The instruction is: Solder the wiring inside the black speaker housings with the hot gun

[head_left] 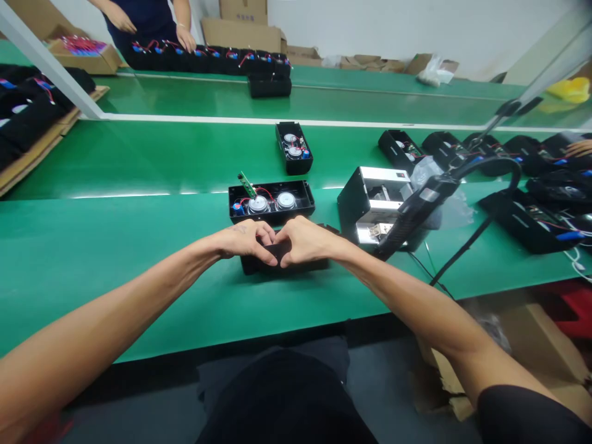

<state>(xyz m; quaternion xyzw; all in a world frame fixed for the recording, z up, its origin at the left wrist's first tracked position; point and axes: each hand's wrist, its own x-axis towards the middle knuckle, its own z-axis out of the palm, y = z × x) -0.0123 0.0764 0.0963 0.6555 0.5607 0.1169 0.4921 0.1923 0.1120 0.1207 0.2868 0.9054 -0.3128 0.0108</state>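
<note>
My left hand [246,239] and my right hand [303,240] meet over a black plastic housing [284,264] lying on the green bench. Both hands have their fingers curled down onto its top and grip it from either side. Just behind them sits an open black speaker case [272,201] with two round silver speakers, red wires and a small green circuit board sticking up at its left end.
Another open speaker case [294,147] lies farther back. A silver-and-black machine [372,203] with a black hand tool [419,209] on a cable stands to the right. More black cases [522,216] lie at right. Another person's hands [185,38] work at a row of cases at the back.
</note>
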